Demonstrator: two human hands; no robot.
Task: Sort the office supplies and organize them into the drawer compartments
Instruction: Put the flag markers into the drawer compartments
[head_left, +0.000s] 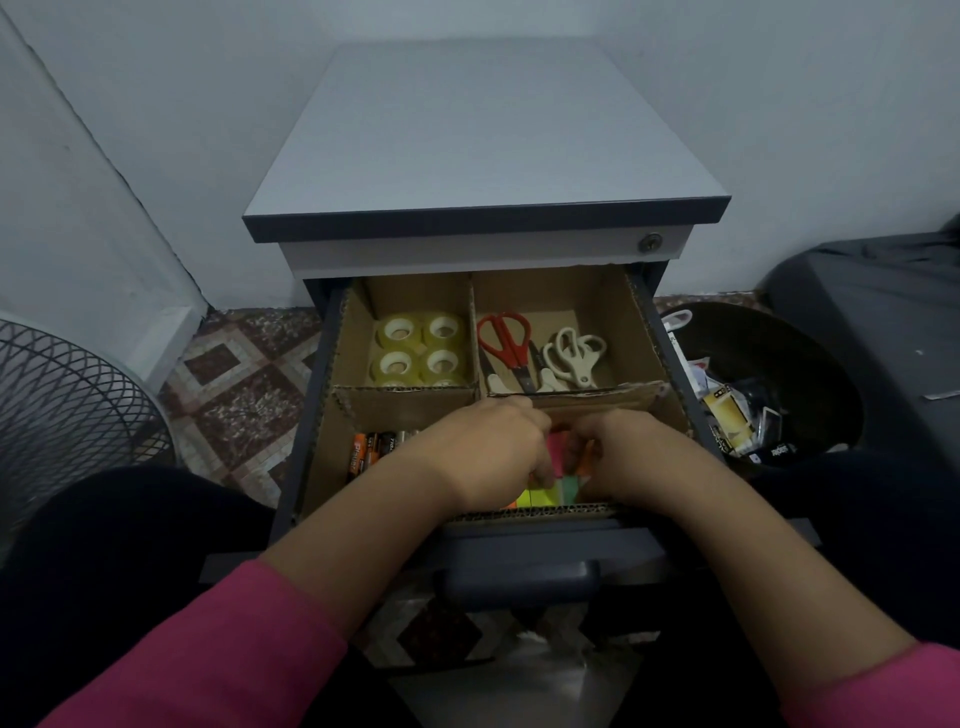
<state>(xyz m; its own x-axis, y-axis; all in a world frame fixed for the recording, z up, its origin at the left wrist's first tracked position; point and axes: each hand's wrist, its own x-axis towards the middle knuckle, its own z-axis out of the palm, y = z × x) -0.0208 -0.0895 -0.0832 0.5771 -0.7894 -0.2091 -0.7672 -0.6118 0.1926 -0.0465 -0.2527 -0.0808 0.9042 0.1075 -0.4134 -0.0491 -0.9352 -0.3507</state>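
Hands meet low in the cardboard-lined drawer's (332, 364) front compartment: left hand (488, 452) and right hand (623, 457) both pinch the bright neon sticky-note pads (558, 488), seemingly squaring them beside the orange-black batteries (371, 449).

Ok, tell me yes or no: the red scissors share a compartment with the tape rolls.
No, the red scissors lie in the back right compartment with the white scissors, while the tape rolls fill the back left one.
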